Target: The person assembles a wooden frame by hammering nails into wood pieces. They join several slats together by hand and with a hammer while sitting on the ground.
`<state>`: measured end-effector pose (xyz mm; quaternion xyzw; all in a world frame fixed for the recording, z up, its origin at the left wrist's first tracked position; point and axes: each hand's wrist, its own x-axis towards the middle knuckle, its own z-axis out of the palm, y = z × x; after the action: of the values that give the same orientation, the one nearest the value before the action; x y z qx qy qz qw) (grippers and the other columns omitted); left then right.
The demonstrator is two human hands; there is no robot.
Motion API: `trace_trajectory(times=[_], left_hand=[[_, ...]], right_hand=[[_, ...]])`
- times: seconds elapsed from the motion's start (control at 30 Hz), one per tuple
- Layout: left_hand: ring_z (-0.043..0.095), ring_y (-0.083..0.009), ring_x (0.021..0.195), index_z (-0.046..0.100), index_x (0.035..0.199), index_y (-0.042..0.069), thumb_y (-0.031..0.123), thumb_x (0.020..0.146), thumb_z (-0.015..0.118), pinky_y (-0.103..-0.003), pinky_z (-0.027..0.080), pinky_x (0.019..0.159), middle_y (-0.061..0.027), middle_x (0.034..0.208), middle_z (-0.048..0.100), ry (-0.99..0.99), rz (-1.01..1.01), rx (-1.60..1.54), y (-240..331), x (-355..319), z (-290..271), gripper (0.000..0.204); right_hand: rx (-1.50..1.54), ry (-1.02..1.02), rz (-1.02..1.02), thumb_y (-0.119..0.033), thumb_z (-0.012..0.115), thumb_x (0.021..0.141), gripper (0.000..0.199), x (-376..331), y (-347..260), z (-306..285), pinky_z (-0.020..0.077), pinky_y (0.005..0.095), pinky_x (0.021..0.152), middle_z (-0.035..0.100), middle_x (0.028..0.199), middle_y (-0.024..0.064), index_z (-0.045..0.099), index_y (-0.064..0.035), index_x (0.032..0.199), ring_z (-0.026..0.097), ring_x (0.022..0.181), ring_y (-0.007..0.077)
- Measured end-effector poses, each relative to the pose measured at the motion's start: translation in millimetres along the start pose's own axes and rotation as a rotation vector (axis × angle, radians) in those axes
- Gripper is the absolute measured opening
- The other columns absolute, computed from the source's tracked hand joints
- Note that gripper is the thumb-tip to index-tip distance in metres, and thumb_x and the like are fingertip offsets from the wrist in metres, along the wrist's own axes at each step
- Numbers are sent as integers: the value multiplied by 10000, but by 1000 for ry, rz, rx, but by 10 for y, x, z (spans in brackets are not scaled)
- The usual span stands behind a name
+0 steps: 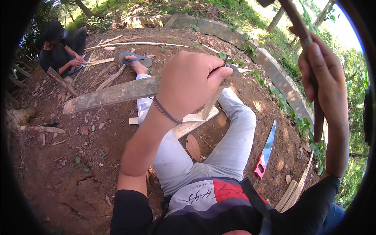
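Note:
My left hand (192, 82) is closed above my spread legs. Between its thumb and forefinger, a thin dark nail (226, 59) points upward. Under that hand runs a long weathered board (109, 96), reaching out to the left. A narrow upright piece of wood (212, 103) shows below the fingers; how it meets the board is hidden. Raised at the upper right, my right hand (323, 72) grips a hammer by its dark handle (299, 23); the hammer's head is partly cut off at the top edge. Pale boards (196, 122) lie on the ground between my legs.
A handsaw (266, 150) with a red handle lies right of my leg. Thin wood strips (293, 192) rest at lower right. Another person (58, 49) sits at far left, holding a pale strip (100, 61). A low concrete edging (219, 31) curves behind.

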<state>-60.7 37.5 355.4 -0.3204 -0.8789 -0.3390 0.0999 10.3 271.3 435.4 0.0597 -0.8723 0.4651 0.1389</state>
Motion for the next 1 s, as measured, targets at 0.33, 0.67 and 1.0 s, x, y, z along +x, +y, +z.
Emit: trace_trajectory(times=[0.33, 0.67, 1.0], left_hand=[[652, -361, 909, 619, 1149, 74, 473, 711, 764, -417, 486, 856, -141, 948, 691, -401, -16, 291, -288, -64, -306, 610], [681, -346, 783, 527, 972, 87, 296, 786, 721, -452, 534, 647, -147, 779, 663, -366, 10, 512, -154, -96, -245, 340], [667, -337, 831, 517, 1000, 96, 329, 791, 719, -470, 494, 754, -121, 825, 665, -378, -56, 491, -109, -119, -236, 373]], right_hand=[[185, -211, 333, -151, 513, 940, 483, -126, 222, 42, 254, 157, 395, 528, 774, -14, 403, -9, 1388, 370, 468, -7], [-270, -304, -87, -199, 454, 1002, 350, -74, 206, -129, 430, 259, 574, 519, 696, 19, 495, -4, 1290, 511, 614, 101], [-226, -292, -75, -242, 458, 1003, 338, 27, -39, -96, 394, 302, 549, 449, 626, 50, 532, 3, 1222, 479, 572, 138]])
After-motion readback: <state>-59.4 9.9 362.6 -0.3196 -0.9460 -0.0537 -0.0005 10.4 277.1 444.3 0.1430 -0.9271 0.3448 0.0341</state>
